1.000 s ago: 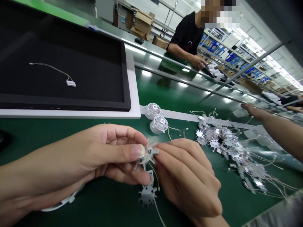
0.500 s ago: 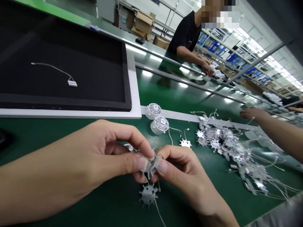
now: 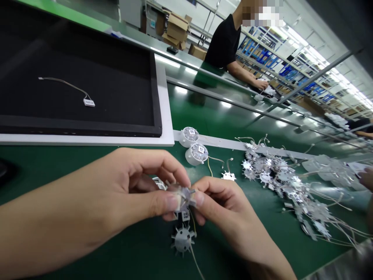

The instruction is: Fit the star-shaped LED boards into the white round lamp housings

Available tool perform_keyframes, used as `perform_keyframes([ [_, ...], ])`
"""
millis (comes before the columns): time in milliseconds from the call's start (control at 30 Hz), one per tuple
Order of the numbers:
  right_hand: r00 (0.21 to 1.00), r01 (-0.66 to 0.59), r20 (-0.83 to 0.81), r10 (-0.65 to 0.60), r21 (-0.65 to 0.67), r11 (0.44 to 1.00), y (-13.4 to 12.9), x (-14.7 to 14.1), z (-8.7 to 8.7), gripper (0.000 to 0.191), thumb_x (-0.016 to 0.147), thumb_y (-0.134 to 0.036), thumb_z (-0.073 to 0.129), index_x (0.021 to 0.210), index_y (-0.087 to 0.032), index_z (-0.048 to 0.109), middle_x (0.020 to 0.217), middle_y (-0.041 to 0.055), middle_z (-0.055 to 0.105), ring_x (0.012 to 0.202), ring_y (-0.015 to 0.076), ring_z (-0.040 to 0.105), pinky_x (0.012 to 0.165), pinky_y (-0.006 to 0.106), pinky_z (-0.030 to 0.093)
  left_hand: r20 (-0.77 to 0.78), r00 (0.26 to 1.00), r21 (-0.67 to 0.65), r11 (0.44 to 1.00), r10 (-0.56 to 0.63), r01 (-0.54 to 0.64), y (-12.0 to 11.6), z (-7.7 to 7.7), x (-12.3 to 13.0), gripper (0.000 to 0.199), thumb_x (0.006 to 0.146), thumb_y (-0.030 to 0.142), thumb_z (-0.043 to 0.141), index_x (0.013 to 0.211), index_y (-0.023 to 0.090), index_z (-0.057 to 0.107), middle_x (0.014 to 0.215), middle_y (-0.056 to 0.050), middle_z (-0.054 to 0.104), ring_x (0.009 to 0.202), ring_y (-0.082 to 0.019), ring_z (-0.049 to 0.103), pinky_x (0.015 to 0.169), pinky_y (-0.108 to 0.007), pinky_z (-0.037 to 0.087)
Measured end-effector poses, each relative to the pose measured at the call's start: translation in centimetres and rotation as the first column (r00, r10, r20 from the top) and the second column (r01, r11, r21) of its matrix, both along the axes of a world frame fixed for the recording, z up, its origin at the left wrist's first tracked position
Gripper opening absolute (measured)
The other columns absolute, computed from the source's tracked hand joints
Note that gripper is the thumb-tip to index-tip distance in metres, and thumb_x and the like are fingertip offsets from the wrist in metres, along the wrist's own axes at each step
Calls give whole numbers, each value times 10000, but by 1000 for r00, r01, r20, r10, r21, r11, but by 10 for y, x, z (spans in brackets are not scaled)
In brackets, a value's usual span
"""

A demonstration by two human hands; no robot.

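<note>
Between my two hands is a small silvery toothed piece (image 3: 185, 197), partly hidden by fingers. My left hand (image 3: 142, 186) pinches its left side with thumb and forefinger. On its right side, my right hand (image 3: 221, 202) grips it with thumb and fingertips. Just below lies a flat metal disc with teeth (image 3: 182, 239), its thin wire running down. Beyond my hands stand a round white cup with a label (image 3: 196, 154) and a second such cup (image 3: 189, 137). Another toothed disc (image 3: 228, 176) lies near my right hand.
A heap of toothed metal pieces with wires (image 3: 279, 179) spreads to the right, beside clear plastic parts (image 3: 329, 169). At the left is a black panel with a white edge (image 3: 167, 116), bearing a wired tag (image 3: 89, 102). Across the bench, a person (image 3: 224, 42) handles white parts.
The piece between my hands has turned slightly, and a white label now shows below it. The arm at the right has drawn back towards the edge. The person across has shifted left.
</note>
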State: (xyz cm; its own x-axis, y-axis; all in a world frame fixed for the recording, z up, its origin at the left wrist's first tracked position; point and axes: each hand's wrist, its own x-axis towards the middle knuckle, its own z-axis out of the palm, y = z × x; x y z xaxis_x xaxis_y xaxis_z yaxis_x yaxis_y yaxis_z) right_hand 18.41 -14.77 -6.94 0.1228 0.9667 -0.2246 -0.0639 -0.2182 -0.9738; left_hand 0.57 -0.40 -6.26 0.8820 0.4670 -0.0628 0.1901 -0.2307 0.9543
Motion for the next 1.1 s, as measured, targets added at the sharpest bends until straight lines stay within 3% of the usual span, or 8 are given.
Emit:
perform_keyframes([
  [100,996,9,87,-14,52,999,-3,-1,-2,241,1005,-409,666,902,-196,713,654,-39,614,615,68,533,608,178,429,29,999,-273,961,-43,50,2,-2,3,230,921,335,663,1142,315,601,841,95,775,676,-139,781,625,-165,642],
  [167,992,24,124,-33,71,997,-5,-3,-2,228,1025,-400,636,927,-203,695,645,-46,618,598,64,535,601,172,434,60,997,-303,951,-40,56,3,-3,5,301,924,313,657,1205,323,549,895,83,781,692,-151,787,637,-185,657],
  [300,985,45,162,-60,93,995,-6,-6,-3,249,1043,-401,604,912,-201,669,660,-37,658,603,66,572,607,167,466,156,988,-269,962,5,38,1,-4,7,237,885,265,742,1081,320,621,885,99,787,772,-132,793,668,-122,637],
  [433,972,47,224,-75,130,990,-5,-6,-2,229,1040,-358,616,889,-204,691,775,-17,726,661,72,609,627,176,485,103,995,-179,984,-5,23,-1,-2,8,53,922,293,736,950,335,720,852,123,801,778,-109,789,675,-81,627],
  [667,953,42,289,-95,185,982,-5,-6,-3,121,1037,-290,617,973,-223,694,753,-36,727,638,65,592,581,176,447,80,996,-133,991,35,-24,2,-2,3,22,890,351,774,897,370,782,895,119,798,785,-129,781,657,-109,642],
  [767,940,16,331,-82,197,980,-6,-7,-3,133,1045,-264,593,949,-220,674,766,-38,719,655,62,596,596,172,449,68,997,-103,994,31,-24,1,-4,3,51,898,344,755,927,371,788,914,100,795,803,-135,779,661,-111,638],
  [933,931,37,348,-111,212,977,-6,-8,-3,102,1027,-251,608,970,-240,692,811,-33,699,697,75,598,646,176,479,64,995,-233,971,78,-61,1,-9,4,424,851,320,795,1246,412,671,885,97,779,746,-144,781,612,-122,635],
  [1100,956,90,257,-141,201,976,-6,-9,-3,96,947,-294,719,1035,-259,736,837,-15,700,738,105,624,676,190,521,14,994,-150,983,107,-104,3,-11,2,335,824,472,833,1135,386,744,828,83,793,716,-129,775,592,-58,590],
])
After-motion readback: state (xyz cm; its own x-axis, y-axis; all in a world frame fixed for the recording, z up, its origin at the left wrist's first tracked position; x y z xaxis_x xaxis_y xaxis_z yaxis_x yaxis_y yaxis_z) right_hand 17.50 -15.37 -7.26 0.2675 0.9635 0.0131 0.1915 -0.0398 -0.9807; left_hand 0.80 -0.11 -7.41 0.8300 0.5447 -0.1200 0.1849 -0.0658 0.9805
